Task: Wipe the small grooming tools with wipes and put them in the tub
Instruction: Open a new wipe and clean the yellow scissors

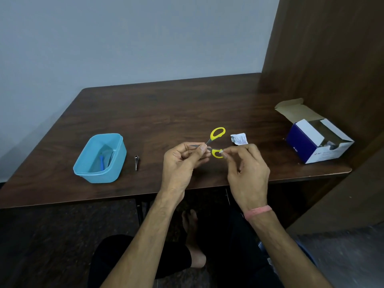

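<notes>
Scissors (pixel 214 143) lie left-right, blades leftward in left hand (pixel 182 161) fingers; right hand (pixel 247 163) fingers pinch near handle loop.

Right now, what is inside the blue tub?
Inside the blue tub lies a blue-handled tool, with something pale or clear beside it that I cannot identify. The near wall hides part of the floor.
</notes>
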